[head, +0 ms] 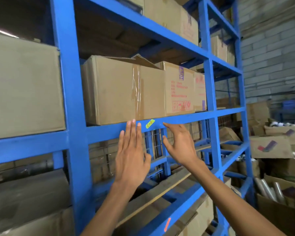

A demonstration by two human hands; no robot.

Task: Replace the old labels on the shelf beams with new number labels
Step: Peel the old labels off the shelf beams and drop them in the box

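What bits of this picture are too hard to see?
Head view: writing on the yellow label, too small.
Head view: orange label, lower down, blurred.
Head view: left hand palm, hidden by its own back.
Head view: red print on the box, too small.

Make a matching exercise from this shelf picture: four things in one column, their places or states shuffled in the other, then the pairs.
Things
1. left hand
2. right hand
3. orange label
4. taped cardboard box

Places or states
A. on the shelf just above the yellow-green label
B. fingers straight, left of the yellow-green label
C. on a lower beam, near the picture's bottom edge
D. fingers spread and bent, right of the yellow-green label

Pairs: 1-B, 2-D, 3-C, 4-A.
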